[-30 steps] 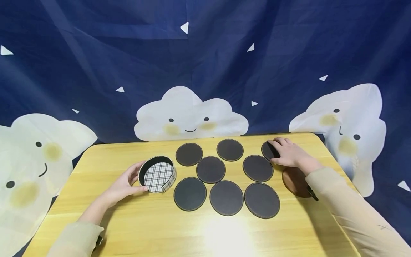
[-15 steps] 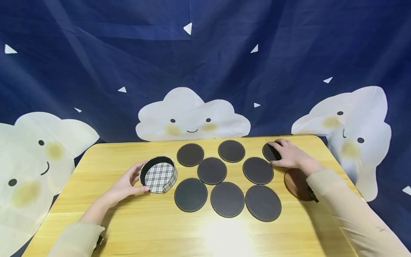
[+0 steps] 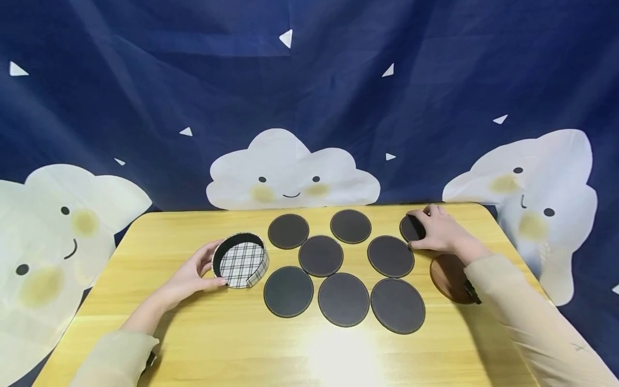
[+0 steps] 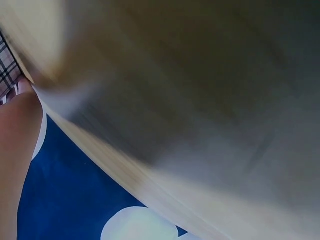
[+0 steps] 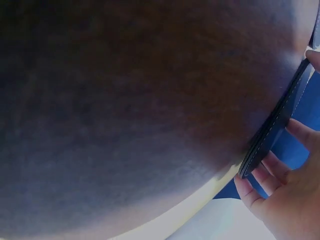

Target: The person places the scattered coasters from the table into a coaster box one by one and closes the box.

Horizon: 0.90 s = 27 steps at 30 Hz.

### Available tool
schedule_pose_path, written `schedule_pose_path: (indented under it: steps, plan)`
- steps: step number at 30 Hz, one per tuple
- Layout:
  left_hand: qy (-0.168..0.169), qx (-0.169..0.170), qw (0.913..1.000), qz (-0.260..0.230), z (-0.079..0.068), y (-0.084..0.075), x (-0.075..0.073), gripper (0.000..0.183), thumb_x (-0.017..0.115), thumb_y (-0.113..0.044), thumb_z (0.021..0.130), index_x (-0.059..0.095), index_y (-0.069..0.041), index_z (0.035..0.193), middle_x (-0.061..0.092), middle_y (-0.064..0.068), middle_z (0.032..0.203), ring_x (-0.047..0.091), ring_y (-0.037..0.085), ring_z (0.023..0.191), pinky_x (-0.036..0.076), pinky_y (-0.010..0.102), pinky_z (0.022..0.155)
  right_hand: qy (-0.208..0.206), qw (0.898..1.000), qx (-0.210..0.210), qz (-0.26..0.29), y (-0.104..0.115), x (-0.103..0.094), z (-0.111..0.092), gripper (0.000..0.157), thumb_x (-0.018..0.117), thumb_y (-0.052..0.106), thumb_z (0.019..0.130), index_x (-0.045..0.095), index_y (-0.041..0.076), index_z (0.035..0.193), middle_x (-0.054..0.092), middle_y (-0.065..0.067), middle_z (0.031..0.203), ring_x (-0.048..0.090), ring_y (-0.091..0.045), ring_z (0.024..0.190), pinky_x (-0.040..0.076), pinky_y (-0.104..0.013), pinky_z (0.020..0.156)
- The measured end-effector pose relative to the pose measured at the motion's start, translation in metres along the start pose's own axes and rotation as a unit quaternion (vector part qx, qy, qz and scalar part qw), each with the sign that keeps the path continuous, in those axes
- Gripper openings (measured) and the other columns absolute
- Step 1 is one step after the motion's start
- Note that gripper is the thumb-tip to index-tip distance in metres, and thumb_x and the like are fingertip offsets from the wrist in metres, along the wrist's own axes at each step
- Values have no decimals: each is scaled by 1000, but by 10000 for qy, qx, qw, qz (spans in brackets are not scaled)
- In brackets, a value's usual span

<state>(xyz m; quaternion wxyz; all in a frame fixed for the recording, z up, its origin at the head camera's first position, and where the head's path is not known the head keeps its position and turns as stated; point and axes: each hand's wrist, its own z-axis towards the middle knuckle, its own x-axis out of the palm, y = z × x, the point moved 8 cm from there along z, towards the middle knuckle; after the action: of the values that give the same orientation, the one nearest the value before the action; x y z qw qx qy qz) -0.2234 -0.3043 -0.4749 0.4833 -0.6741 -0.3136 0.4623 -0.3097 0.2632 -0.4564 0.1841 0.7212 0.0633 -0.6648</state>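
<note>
My left hand (image 3: pixel 191 277) grips the left side of a round plaid holder (image 3: pixel 242 263) with a dark inner wall, thumb at the near rim and fingers behind. Its plaid floor shows bare in the head view. At the back right, my right hand (image 3: pixel 441 230) holds a dark round coaster (image 3: pixel 411 228) by its edges. The right wrist view shows fingertips along one edge of that coaster (image 5: pixel 277 125) and another digit at its far end; its side looks layered. In the left wrist view only a corner of the plaid holder (image 4: pixel 7 65) shows.
Several dark stitched coasters (image 3: pixel 343 299) lie flat between the hands on the wooden table (image 3: pixel 232 344). A brown disc (image 3: pixel 447 277) lies below the right wrist, partly covered by the sleeve. A blue cloth (image 3: pixel 329 97) with clouds hangs behind the table.
The right hand's fingers have arched up a little more over the coaster. The left hand stays on the holder. The head view has shifted slightly.
</note>
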Motion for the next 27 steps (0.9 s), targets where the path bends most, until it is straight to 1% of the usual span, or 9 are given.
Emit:
schedule_pose_path:
  steps: [7,13,19,23,27]
  plan:
    - [-72,-1,10000,-30,0,-1,0,97,85,-3,87,28,-4,166,45,31,153,57,1,126,42,3,105,-146,9999,84,1,3,-17,-4,89,82,46,78,51,4,149,49,-37,128,47,-54,117,46,-68,95]
    - [-135,11,9999,-87,-1,-1,0,97,85,-3,87,28,-4,165,46,31,153,56,0,128,39,2,106,-168,9998,-28,-134,18,-28,-4,87,83,45,78,51,7,149,49,-34,130,47,-52,120,46,-69,96]
    - [-166,-75,9997,-186,1,3,0,98,85,-3,88,26,-4,166,43,31,157,55,0,128,39,1,106,-286,9989,-267,-275,40,-41,1,88,83,44,78,51,8,152,50,-34,132,45,-51,121,45,-65,97]
    - [-161,-111,9994,-287,0,6,0,98,84,-2,88,26,-3,166,41,32,159,55,-3,127,39,1,105,-260,9982,-405,-354,57,-46,6,88,83,46,80,50,9,154,50,-33,134,46,-50,122,45,-62,93]
    - [-148,-97,9992,-358,0,8,-1,97,83,-1,88,25,-1,166,40,33,159,55,-6,126,38,1,106,-288,9977,-516,-323,73,-48,11,88,82,46,80,51,10,154,51,-31,135,46,-49,122,44,-59,88]
